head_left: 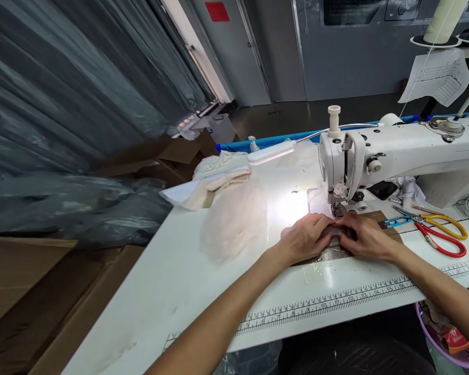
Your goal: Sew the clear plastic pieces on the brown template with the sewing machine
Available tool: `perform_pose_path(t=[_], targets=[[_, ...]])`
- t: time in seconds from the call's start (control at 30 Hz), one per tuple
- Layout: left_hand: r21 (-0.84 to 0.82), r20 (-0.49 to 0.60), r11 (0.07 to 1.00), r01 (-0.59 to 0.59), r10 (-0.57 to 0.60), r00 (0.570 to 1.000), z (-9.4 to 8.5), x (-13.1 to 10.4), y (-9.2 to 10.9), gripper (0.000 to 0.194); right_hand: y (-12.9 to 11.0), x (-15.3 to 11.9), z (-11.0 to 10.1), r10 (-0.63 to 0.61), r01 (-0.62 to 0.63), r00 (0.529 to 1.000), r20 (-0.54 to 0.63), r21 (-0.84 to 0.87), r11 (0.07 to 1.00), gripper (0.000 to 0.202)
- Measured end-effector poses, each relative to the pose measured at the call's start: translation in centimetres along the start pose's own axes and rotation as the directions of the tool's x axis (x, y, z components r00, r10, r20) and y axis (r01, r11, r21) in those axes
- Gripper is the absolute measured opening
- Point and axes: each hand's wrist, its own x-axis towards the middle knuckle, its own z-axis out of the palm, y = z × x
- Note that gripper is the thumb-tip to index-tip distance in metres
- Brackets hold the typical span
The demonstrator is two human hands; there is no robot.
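A white sewing machine stands at the right of the white table. Just in front of its needle, my left hand and my right hand meet with their fingertips almost touching. Both hands have bent fingers pinched on a small piece of sheer greyish fabric, much of it hidden beneath them. A brown sheet lies under the hands and beside the needle plate. Left of the machine lies a pile of pale, fluffy tulle.
Red-and-yellow scissors and blue snips lie right of my right hand. A lit lamp reaches over the table's back. Cardboard boxes stand at the left; a purple-rimmed bin sits below the front edge.
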Motion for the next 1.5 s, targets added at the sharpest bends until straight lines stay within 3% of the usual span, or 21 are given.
perform_pose_path(t=[0.1,0.27,0.6,0.83,1.07,1.2,1.37,1.5], targets=[[-0.064,0.023,0.998,-0.029,0.031,0.999,0.0,-0.2,-0.7,0.024,0.7,0.1,-1.7,0.076,-0.078,0.997,0.02,0.156,0.985,0.027],[-0.007,0.015,0.998,-0.062,0.062,0.998,-0.2,-0.1,-0.7,0.025,1.2,1.0,-3.3,0.098,-0.102,0.99,0.101,0.034,0.994,0.029],[0.069,-0.064,0.994,-0.082,0.087,0.994,-0.4,0.1,-0.5,0.018,1.9,1.1,-2.0,-0.028,0.061,0.984,0.175,-0.184,0.981,0.038],[0.03,-0.009,0.992,-0.119,0.12,0.993,-0.2,0.1,-0.6,0.02,2.0,1.2,-1.6,-0.001,0.049,0.978,0.208,-0.226,0.973,0.038],[0.059,-0.072,0.988,-0.146,0.15,0.986,-0.2,0.4,-0.4,0.013,2.0,0.9,-0.8,-0.049,0.093,0.984,0.171,-0.26,0.961,0.038],[0.08,-0.085,0.981,-0.174,0.181,0.98,0.0,0.3,-0.5,0.012,2.1,0.5,-0.7,-0.057,0.079,0.992,0.114,-0.199,0.977,0.036],[0.087,-0.073,0.979,-0.184,0.19,0.979,-0.1,0.2,-0.6,0.009,2.3,-0.2,-1.3,-0.055,0.055,0.998,0.033,0.009,0.998,0.037],[0.086,-0.083,0.98,-0.18,0.187,0.979,-0.1,0.1,-0.6,0.009,2.4,-0.5,-1.5,-0.109,0.109,0.994,0.002,0.066,0.992,0.036]])
